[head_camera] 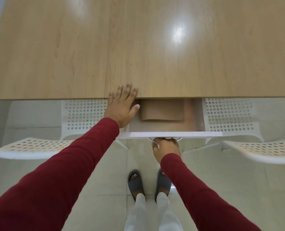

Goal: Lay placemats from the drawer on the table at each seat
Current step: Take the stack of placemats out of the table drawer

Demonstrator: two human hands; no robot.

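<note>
Wooden table (155,47) fills the view ahead of you. Your left hand (122,107) spreads flat, fingers apart, at its edge; your right hand (166,148) curls closed around the handle of the open drawer (170,135), where brown placemats (161,110) lie.

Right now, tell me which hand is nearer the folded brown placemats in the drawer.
Left. The left hand is spread just beside the placemats, at the table's edge; the right hand grips the drawer handle, farther away.

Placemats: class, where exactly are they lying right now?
In the head view, the brown placemats lie folded inside the open drawer under the table edge, right of the left hand.
</note>
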